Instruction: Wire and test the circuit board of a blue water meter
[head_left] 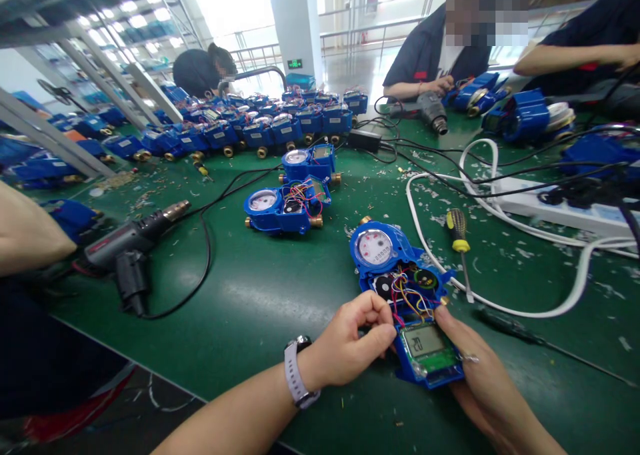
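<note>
A blue water meter (373,245) lies on the green table with its electronics housing open, loose coloured wires spilling out. Its hinged display cover (423,348), with a small LCD and green circuit board, tilts toward me. My right hand (480,368) grips this cover along its right side, thumb on the upper edge and fingers underneath. Curled in a pinch, my left hand (353,341) is at the cover's left edge beside the pink wires. Whatever lies between its fingertips is hidden.
Two more meters (280,208) stand beyond, one opened. A heat gun (135,241) lies left, near another person's arm. A yellow-black screwdriver (457,231), a thin dark screwdriver (530,335), a white cable (545,313) and a power strip (565,201) lie right. Several meters line the back; co-workers sit behind.
</note>
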Demonstrator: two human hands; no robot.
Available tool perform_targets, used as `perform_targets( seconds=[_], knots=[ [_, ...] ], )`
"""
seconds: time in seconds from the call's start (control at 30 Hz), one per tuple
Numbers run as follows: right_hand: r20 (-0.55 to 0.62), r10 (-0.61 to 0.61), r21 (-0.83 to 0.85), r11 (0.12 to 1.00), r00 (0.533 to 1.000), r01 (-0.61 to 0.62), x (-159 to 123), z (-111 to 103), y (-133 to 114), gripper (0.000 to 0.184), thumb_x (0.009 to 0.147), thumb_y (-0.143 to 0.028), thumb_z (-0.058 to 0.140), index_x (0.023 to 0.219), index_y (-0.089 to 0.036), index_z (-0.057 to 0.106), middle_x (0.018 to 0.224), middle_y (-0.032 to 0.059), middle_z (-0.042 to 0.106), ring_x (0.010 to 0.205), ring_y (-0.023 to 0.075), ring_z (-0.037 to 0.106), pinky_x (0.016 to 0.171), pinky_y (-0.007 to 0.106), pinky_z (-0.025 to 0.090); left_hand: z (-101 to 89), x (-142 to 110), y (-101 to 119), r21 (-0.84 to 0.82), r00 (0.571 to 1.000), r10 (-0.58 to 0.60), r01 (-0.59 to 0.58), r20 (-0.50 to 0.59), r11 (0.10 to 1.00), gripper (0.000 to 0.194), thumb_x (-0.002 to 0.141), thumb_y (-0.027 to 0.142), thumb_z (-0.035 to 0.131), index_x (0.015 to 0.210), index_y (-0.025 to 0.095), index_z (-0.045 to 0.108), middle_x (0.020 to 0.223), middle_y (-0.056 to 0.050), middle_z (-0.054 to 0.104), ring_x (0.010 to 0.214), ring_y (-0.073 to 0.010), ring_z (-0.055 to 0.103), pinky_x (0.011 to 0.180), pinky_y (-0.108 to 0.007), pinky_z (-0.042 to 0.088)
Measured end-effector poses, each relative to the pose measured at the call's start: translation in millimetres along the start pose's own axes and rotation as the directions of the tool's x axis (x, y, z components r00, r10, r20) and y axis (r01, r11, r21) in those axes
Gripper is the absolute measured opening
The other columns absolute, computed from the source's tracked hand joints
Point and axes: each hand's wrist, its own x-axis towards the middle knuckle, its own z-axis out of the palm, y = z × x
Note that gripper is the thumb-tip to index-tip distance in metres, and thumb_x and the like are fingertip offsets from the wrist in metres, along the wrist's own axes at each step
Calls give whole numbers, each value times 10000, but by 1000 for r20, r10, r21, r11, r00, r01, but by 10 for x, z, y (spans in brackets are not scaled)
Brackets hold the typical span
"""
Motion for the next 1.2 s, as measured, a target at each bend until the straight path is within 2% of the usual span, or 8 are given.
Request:
perform_targets(
  seconds=[0.13,0.27,0.43,0.6,0.83,0.97,1.2],
  knots=[
    [-9,-7,-6,1000,1000,7,8,4,-9,466,611,-512,892,883,-153,771,801,74,754,766,270,708,721,349,593,10,-11,28,68,999,49,-48,-16,997,225,839,348,608,883,159,494,729,12,508,631,-92,469,613,-237,387],
    [-17,-26,-38,999,1000,25,10,-8,-2,497,586,-525,898,883,-148,772,783,75,750,738,264,704,650,323,588,13,-19,47,146,995,93,-86,-37,986,176,797,276,609,879,154,511,745,6,506,678,-107,460,666,-259,398],
    [-1,-39,-47,998,999,39,-12,22,-12,493,599,-544,882,865,-144,770,768,85,744,747,280,704,684,360,589,4,-11,48,143,997,54,-45,-54,989,174,776,271,607,862,153,512,736,1,512,673,-113,460,654,-262,390],
    [-19,-67,-48,997,998,66,-26,93,-47,533,497,-573,909,776,-143,759,736,92,738,748,303,703,672,378,586,5,-7,64,137,997,39,-28,-72,990,167,754,262,609,836,161,506,717,10,506,662,-109,459,649,-254,389],
    [16,-47,-81,996,999,48,40,-20,12,503,643,-580,847,887,-146,772,772,83,746,717,260,699,565,296,556,21,3,83,145,996,19,-7,-82,989,150,733,244,596,813,170,493,688,20,491,645,-104,442,630,-247,380],
    [25,-49,-75,996,998,51,53,-37,20,499,645,-576,850,900,-153,773,786,70,747,716,237,695,541,261,538,18,2,87,153,997,29,-17,-78,988,146,735,248,585,812,169,491,693,19,491,648,-107,442,633,-252,380],
    [29,-60,-86,994,998,63,43,-46,29,513,657,-573,844,925,-142,767,784,74,746,705,237,694,533,264,529,13,-4,78,164,996,67,-56,-60,985,149,754,258,588,821,166,492,704,19,490,660,-112,441,651,-261,381]
  ],
)
